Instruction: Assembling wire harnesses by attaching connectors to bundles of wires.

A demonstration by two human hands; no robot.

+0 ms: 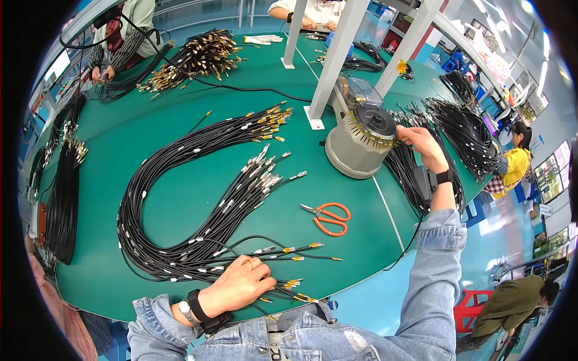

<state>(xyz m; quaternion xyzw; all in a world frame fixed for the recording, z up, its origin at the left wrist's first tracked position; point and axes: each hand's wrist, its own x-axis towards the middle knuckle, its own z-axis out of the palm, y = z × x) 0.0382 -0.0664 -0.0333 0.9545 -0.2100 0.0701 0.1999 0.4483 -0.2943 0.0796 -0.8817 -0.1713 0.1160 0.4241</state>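
My left hand (239, 287) is at the near edge of the green table, fingers curled round a few black cables whose yellow-tipped ends stick out to the right. Those cables run into a large U-shaped bundle of black cables (129, 210) with white tags and metal connectors. My right hand (424, 146) reaches to the rim of a round grey tape dispenser (356, 147) with a black disc on top and strips around its edge. Thumb and forefinger are pinched together there; what lies between them is too small to make out. Orange-handled snips (330, 218) lie between my hands.
Grey metal posts (337, 60) rise behind the dispenser. More cable bundles lie at the right (463, 135), at the far left (62, 204) and at the back (195, 60). White gloves (263, 40) lie at the far edge. Co-workers' hands (102, 74) handle cables across the table.
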